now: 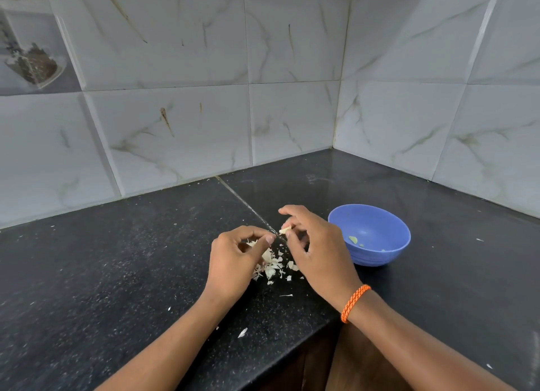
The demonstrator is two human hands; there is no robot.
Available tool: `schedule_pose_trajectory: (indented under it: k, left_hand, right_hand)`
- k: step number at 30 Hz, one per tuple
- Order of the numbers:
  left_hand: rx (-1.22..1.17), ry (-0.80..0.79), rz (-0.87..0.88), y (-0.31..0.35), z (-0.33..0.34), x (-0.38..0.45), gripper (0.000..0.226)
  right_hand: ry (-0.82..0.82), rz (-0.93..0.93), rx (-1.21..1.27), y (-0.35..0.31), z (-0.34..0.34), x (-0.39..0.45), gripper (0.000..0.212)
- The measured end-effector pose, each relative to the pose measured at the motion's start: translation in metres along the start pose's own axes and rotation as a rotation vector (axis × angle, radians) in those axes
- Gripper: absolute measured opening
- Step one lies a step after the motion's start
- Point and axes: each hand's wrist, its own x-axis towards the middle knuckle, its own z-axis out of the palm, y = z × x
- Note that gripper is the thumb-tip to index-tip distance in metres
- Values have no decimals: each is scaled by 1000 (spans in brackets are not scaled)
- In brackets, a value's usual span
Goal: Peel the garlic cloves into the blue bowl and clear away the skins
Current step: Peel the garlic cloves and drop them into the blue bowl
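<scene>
- Right hand [314, 244] pinches a small pale garlic clove [285, 230] between thumb and fingertips, held just above the dark counter [117, 274], left of the blue bowl [369, 234].
- Left hand [233, 259] has its fingers curled around papery skin — whether a second clove sits inside that hand, I cannot tell.
- Bowl sits just right of the right hand, upright; only a few pale-green bits show inside, so by my reading most of the peeling is still ahead.
- Risk: the clove is small and held by fingertips only — a hard tug on a stuck bit of skin could flick it onto the counter or off the near edge.
- Risk: the pile of skins [271, 266] lies between the hands, and loose flakes are already scattered toward the near edge; a sweep of the wrist could push more over the side and make clearing harder.
- Risk: skin fragments clinging to the clove could ride into the bowl with it.
- Risk: the right wrist passes close to the bowl's rim on the drop — a knock could slide the light bowl away.
</scene>
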Motion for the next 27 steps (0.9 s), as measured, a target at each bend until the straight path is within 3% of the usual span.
schedule_pose_trajectory:
  k: [5, 10, 13, 17, 27]
  left_hand:
    - [189, 9, 79, -1, -3, 3, 12]
    - [269, 34, 50, -5, -5, 7, 15]
    - [256, 24, 45, -5, -7, 8, 21]
    - [252, 20, 51, -7, -6, 9, 20]
    - [290, -69, 19, -8, -15, 17, 14]
  right_hand:
    - [63, 93, -148, 16, -33, 18, 30]
    - [27, 225, -329, 46, -59, 15, 46]
    - [72, 279, -365, 54, -67, 12, 39]
    - [89, 301, -361, 53, -74, 10, 28]
    - [61, 233, -361, 46, -71, 17, 29]
